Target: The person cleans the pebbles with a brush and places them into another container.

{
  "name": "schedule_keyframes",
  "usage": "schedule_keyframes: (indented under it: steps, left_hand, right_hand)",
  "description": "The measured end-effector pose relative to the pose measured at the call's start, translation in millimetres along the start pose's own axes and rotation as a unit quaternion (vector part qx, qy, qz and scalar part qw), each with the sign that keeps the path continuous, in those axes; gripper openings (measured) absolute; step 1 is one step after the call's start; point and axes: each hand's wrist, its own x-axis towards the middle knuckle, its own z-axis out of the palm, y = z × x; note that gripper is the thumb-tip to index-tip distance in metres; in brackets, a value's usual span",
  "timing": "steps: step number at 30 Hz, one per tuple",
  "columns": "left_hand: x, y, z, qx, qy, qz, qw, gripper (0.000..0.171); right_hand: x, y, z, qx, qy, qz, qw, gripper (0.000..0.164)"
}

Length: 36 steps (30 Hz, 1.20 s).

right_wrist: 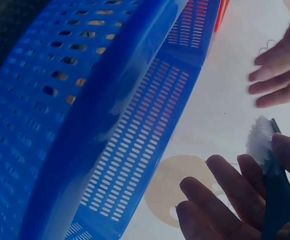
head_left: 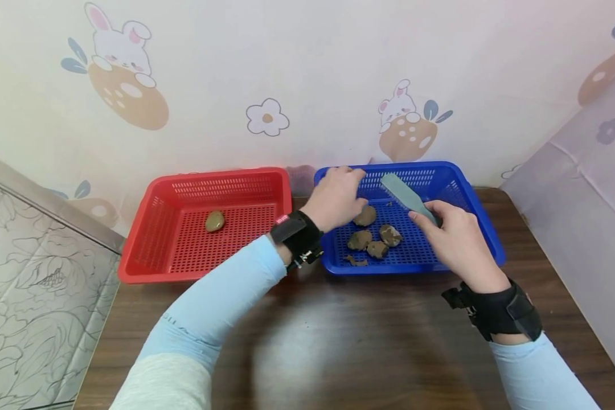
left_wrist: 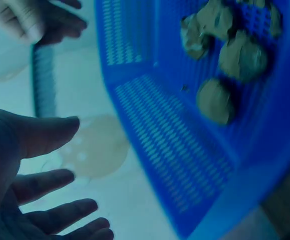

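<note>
My right hand (head_left: 456,236) grips a grey-green brush (head_left: 405,193) by its handle, above the right part of the blue basket (head_left: 476,216). White bristles (right_wrist: 259,139) show along the brush head in the right wrist view. Over the basket's left end, my left hand (head_left: 336,196) holds nothing, its fingers spread apart in the left wrist view. Below the hands lie several mud-caked stones, among them a rounded stone (head_left: 366,216) beside the left hand and a patchy, partly bare stone (head_left: 390,235). A flake of dried mud (head_left: 356,261) sits near the front wall.
To the left, a red basket (head_left: 156,228) contains one smooth, shiny olive-brown stone (head_left: 214,221). Both baskets stand on a dark wooden table (head_left: 338,341), against a wall (head_left: 328,74) covered with rabbit prints. Another wall (head_left: 594,188) rises along the table's right side.
</note>
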Motion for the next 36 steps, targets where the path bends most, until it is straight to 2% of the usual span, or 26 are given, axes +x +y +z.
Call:
schedule_keyframes:
  steps: [4, 7, 12, 16, 19, 21, 24, 28, 32, 36]
  left_hand:
    - [8.9, 10.4, 22.7, -0.004, -0.072, 0.0, 0.9974, 0.032]
    - [14.3, 16.8, 36.4, -0.001, -0.136, -0.018, 0.9906, 0.015]
    - [27.1, 24.6, 54.7, 0.025, -0.208, -0.033, 0.9773, 0.012]
    - [38.8, 25.6, 69.3, 0.044, -0.268, -0.047, 0.9613, 0.017]
    - [48.2, 24.0, 81.4, 0.05, -0.313, -0.068, 0.9459, 0.025]
    - [54.4, 22.1, 89.7, 0.051, -0.331, -0.079, 0.939, 0.028]
    - [61.3, 18.9, 99.0, 0.053, -0.35, -0.073, 0.9324, 0.028]
    - [61.4, 18.2, 106.3, 0.077, -0.339, -0.028, 0.9372, 0.017]
    - [55.1, 21.0, 107.3, 0.109, -0.345, -0.001, 0.9322, 0.017]
    - [49.7, 23.8, 102.0, 0.123, -0.353, 0.004, 0.9275, 0.02]
  right_hand:
    - [0.8, 3.9, 1.7, -0.001, -0.007, 0.007, 1.0, 0.053]
    - [0.5, 6.7, 2.3, -0.002, -0.025, 0.021, 0.999, 0.053]
    - [-1.0, 9.9, 0.5, -0.01, -0.053, 0.048, 0.997, 0.058]
    - [-2.4, 12.4, -0.9, -0.016, -0.064, 0.06, 0.996, 0.065]
    - [-3.5, 14.8, -0.9, -0.02, -0.069, 0.064, 0.995, 0.067]
    - [-3.8, 16.3, -0.9, -0.021, -0.07, 0.065, 0.995, 0.067]
    - [-3.9, 16.6, -0.8, -0.021, -0.073, 0.069, 0.995, 0.066]
    - [-3.6, 16.6, -0.7, -0.023, -0.078, 0.07, 0.994, 0.066]
    - [-3.7, 17.0, 0.4, -0.022, -0.081, 0.07, 0.994, 0.066]
    - [-4.3, 18.0, 0.5, -0.024, -0.079, 0.072, 0.994, 0.066]
